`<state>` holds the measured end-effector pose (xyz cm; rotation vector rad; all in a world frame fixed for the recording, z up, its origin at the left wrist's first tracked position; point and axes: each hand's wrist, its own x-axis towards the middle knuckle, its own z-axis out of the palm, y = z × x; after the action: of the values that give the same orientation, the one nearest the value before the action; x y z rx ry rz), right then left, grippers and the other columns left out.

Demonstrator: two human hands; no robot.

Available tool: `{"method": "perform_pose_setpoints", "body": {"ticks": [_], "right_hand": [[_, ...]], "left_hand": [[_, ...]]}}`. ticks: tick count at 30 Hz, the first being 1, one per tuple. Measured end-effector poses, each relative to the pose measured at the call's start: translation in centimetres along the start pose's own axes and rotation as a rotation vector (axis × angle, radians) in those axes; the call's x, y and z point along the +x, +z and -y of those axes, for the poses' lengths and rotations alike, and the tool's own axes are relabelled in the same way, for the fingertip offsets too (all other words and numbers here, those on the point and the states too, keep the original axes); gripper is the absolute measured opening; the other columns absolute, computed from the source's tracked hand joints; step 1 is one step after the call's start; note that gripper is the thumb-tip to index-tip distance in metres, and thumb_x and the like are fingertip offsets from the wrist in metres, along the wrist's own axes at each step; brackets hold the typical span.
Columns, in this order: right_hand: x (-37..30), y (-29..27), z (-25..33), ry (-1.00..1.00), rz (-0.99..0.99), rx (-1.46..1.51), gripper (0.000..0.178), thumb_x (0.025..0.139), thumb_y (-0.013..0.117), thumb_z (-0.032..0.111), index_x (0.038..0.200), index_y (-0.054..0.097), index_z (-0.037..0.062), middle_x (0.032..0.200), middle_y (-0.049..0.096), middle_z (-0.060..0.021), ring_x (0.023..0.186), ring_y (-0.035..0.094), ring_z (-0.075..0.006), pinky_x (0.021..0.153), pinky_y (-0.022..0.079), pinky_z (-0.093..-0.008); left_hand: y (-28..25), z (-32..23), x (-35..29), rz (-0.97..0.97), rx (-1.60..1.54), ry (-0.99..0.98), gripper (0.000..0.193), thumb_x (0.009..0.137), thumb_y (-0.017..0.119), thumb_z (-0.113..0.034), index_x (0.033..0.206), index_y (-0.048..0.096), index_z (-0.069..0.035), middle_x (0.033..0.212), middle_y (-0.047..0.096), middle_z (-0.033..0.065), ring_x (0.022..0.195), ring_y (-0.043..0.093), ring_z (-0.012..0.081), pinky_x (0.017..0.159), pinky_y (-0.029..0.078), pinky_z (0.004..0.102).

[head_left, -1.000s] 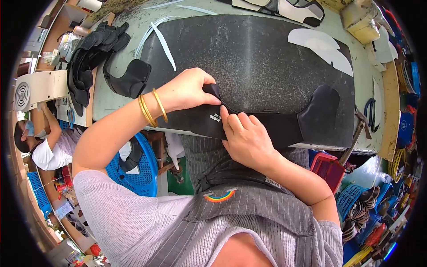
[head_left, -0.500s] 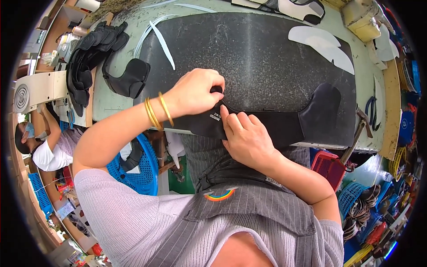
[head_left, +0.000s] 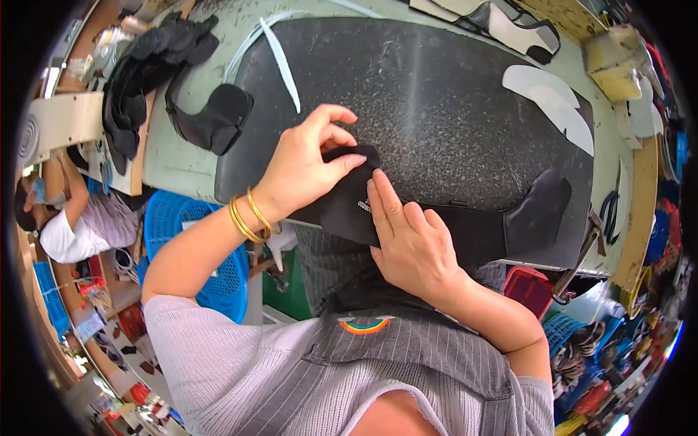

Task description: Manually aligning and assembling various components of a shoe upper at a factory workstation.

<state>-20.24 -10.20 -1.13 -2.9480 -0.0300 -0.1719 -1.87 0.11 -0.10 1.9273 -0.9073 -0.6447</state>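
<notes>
A long black fabric-like piece (head_left: 476, 231) with curved, widened ends lies along the near edge of the dark work mat. Small pale print shows on it beside my right fingers. My left hand (head_left: 309, 163), with gold bangles at the wrist, is at its left end. The left thumb rests on the rounded black flap, while the index finger is raised and apart from it. My right hand (head_left: 416, 236) lies flat on the piece, index and middle fingers stretched out toward its upper edge. Part of the piece is hidden beneath both hands.
The dark mat (head_left: 436, 94) covers much of the green table. Black shaped pieces (head_left: 214, 120) lie left; pale strips (head_left: 280, 62) and white cutouts (head_left: 549, 98) lie farther back. A hammer (head_left: 589, 247) is at right, a blue basket (head_left: 225, 283) below left. Another person (head_left: 83, 218) works at far left.
My left fingers have opened from a pinch at the piece's edge, leaving the thumb on the flap. My right index and middle fingers have straightened. The whole view has shifted slightly.
</notes>
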Motion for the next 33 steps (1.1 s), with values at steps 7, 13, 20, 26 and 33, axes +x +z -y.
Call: {"method": "perform_pose_setpoints", "body": {"ticks": [7, 13, 20, 26, 33], "right_hand": [[1.5, -0.9, 0.1, 0.08, 0.147, -0.002, 0.089, 0.055, 0.076, 0.027, 0.137, 0.047, 0.0059, 0.147, 0.04, -0.0044, 0.071, 0.046, -0.0165, 0.062, 0.043, -0.0285], [-1.5, 0.6, -1.3, -0.181, -0.295, 0.207, 0.027, 0.066, 0.062, 0.014, 0.091, 0.07, 0.0071, 0.107, 0.066, -0.0055, 0.079, 0.056, -0.0183, 0.067, 0.048, -0.029], [-7.0, -0.6, -4.2, -0.218, -0.33, 0.09, 0.037, 0.064, 0.066, 0.011, 0.097, 0.067, -0.0058, 0.104, 0.066, -0.0191, 0.106, 0.063, -0.0293, 0.089, 0.054, -0.0369], [-10.5, -2.5, -8.9, -0.243, -0.207, 0.053, 0.034, 0.07, 0.063, 0.01, 0.102, 0.069, 0.0009, 0.11, 0.068, -0.0109, 0.107, 0.064, -0.0231, 0.093, 0.052, -0.037], [-10.3, -4.7, -12.4, -0.151, -0.067, 0.165, 0.053, 0.066, 0.074, 0.017, 0.116, 0.063, 0.0015, 0.123, 0.062, -0.0124, 0.117, 0.058, -0.0262, 0.098, 0.048, -0.0378]], "left_hand": [[-0.5, -0.1, 2.1, -0.067, 0.523, 0.366, 0.038, 0.073, 0.077, -0.011, 0.104, 0.056, -0.005, 0.093, 0.056, 0.0095, 0.084, 0.057, 0.0228, 0.078, 0.048, 0.0338], [2.3, -0.6, -3.8, 0.303, 0.083, 0.403, 0.05, 0.072, 0.071, -0.012, 0.12, 0.06, -0.002, 0.117, 0.061, 0.0138, 0.1, 0.059, 0.0318, 0.088, 0.047, 0.0397], [8.7, -2.3, -7.3, 0.101, 0.606, 0.733, 0.031, 0.086, 0.056, -0.014, 0.11, 0.058, 0.004, 0.129, 0.056, 0.0184, 0.118, 0.057, 0.0302, 0.102, 0.044, 0.0434], [8.8, -4.3, -6.6, 0.144, 0.729, 0.708, 0.037, 0.081, 0.056, -0.011, 0.115, 0.061, 0.001, 0.117, 0.064, 0.0137, 0.113, 0.06, 0.0263, 0.099, 0.047, 0.0388], [11.1, -5.4, -6.1, 0.139, 0.685, 0.784, 0.037, 0.076, 0.057, -0.005, 0.111, 0.064, 0.004, 0.117, 0.064, 0.0171, 0.11, 0.062, 0.0289, 0.096, 0.05, 0.0379]]}}
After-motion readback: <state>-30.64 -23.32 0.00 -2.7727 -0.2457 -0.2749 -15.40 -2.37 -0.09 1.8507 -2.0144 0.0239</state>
